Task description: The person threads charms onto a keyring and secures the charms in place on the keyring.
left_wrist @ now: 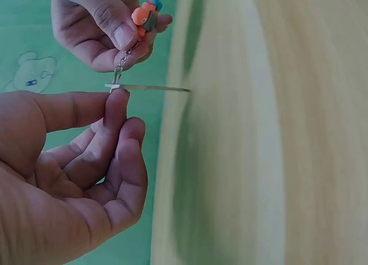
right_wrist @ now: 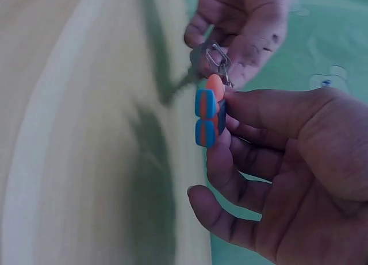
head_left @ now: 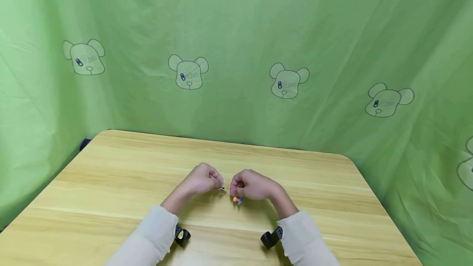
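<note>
My left hand (head_left: 203,178) pinches a metal key (left_wrist: 152,88) by its head, between thumb and fingertips. The blade points out over the table, seen edge-on in the left wrist view. A split ring (right_wrist: 218,55) passes through the key's head and joins a short silver chain (left_wrist: 122,61). At the chain's other end is a small orange and blue figure charm (right_wrist: 206,111). My right hand (head_left: 255,185) holds this keychain charm where it meets the chain, with thumb and fingertips. Both hands are close together, and the ring and chain span the gap between them.
A light wood-grain table (head_left: 122,167) lies beneath the hands, with rounded far corners. Behind it hangs a green curtain (head_left: 236,19) printed with bear heads. Black wrist cameras (head_left: 271,238) are worn at both sleeve cuffs.
</note>
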The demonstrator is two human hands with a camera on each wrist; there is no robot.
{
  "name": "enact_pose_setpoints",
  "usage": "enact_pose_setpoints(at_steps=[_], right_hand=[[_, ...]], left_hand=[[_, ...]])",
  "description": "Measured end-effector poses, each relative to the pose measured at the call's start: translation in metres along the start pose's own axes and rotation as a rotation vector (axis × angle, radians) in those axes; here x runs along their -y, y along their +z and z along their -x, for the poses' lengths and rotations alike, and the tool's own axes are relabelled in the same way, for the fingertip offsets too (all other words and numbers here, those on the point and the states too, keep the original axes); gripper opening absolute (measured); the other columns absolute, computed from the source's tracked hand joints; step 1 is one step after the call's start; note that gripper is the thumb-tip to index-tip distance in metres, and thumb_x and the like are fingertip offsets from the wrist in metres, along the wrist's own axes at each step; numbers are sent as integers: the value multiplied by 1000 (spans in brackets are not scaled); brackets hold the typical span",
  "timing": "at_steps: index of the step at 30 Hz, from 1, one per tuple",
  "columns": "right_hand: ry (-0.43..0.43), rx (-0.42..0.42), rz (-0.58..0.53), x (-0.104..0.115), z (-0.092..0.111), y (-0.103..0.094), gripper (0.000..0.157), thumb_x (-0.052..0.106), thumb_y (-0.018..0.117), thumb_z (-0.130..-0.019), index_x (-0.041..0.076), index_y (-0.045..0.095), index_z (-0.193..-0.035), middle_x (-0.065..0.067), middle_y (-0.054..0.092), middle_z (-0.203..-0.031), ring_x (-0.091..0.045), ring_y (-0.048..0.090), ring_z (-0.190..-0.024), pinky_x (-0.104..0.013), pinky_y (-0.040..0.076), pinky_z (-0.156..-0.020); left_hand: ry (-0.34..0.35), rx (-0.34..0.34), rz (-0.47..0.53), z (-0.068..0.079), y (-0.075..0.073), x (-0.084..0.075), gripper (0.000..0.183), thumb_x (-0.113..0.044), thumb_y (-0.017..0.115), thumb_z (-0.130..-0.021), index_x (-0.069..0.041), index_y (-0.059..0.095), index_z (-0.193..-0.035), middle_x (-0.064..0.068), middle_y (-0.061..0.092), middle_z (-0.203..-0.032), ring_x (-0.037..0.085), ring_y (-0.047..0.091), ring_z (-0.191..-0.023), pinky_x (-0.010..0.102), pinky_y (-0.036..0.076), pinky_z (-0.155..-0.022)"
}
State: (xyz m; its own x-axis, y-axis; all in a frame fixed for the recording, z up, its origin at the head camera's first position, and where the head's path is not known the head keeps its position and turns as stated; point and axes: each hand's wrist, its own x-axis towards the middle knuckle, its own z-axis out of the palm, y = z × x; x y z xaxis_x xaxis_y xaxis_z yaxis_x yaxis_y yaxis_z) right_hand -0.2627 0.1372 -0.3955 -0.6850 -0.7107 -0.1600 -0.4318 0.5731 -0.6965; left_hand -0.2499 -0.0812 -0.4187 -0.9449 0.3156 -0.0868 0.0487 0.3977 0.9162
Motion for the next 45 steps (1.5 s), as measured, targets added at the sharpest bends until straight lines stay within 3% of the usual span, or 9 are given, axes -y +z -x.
enact_pose_setpoints(at_steps=[7,20,37,45], right_hand=[[39,41,32,-10,-5,2,11,5,69,-97,7,71,-87,1,70,-76,-8,57,-66,-22,45,-63],[34,66,85,-16,-8,5,12,4,69,-97,10,70,-86,1,70,-77,-9,59,-67,-24,48,-65],[47,35,67,-15,3,6,10,2,68,-97,8,71,-89,2,70,-79,-11,61,-72,-25,50,-69],[70,-24,81,-17,13,6,8,5,67,-97,10,70,-93,3,67,-83,-11,58,-75,-28,49,-69]], left_hand=[[-7,29,-93,-6,7,1,12,7,67,-82,-2,75,-83,5,71,-76,17,59,-66,25,46,-58],[-30,16,-239,-8,12,-4,11,2,74,-82,-8,77,-79,-2,71,-76,14,53,-63,24,41,-54],[24,20,-447,-3,20,-7,16,-4,81,-81,-13,76,-68,-6,67,-65,11,53,-56,24,41,-51],[51,15,-452,2,15,-7,14,-11,79,-87,-13,75,-74,-6,65,-68,12,55,-57,25,45,-54]])
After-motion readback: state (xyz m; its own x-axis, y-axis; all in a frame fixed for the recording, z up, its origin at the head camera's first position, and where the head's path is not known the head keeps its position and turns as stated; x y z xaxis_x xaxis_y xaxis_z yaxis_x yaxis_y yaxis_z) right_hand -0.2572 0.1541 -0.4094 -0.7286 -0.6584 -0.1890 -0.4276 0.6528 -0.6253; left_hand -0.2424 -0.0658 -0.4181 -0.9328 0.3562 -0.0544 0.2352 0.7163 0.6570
